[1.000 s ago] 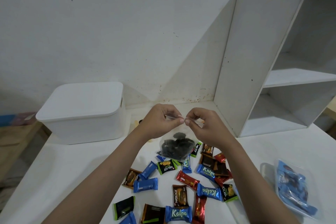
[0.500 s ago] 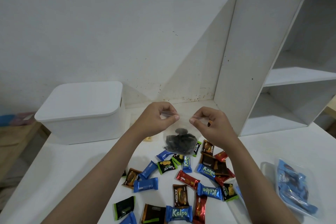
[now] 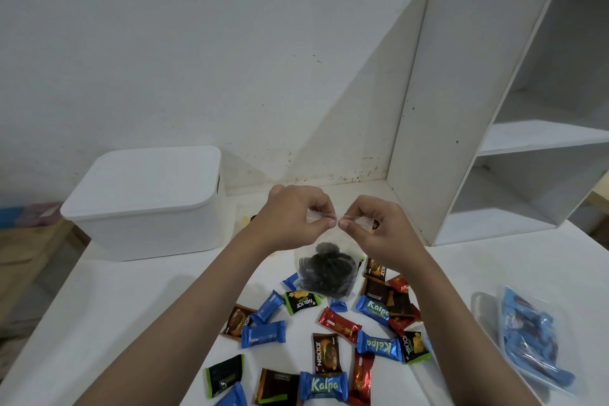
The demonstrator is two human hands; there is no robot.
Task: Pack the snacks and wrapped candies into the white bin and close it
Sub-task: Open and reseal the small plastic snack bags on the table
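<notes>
White desk (image 3: 131,300) against a scuffed white wall, open white shelf unit (image 3: 494,109) at the desk's far right. Left hand (image 3: 290,217) and right hand (image 3: 375,231) each pinch the top edge of a clear cookie bag (image 3: 326,270), hanging upright below them, above scattered wrapped candies (image 3: 329,330). Lidded white bin (image 3: 148,204) sits at far-left edge; blue snack pouch (image 3: 530,339) near right edge.

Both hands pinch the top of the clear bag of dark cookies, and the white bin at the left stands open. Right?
Not quite. The head view shows the white bin with its lid on. Left hand and right hand do pinch the bag top.
</notes>
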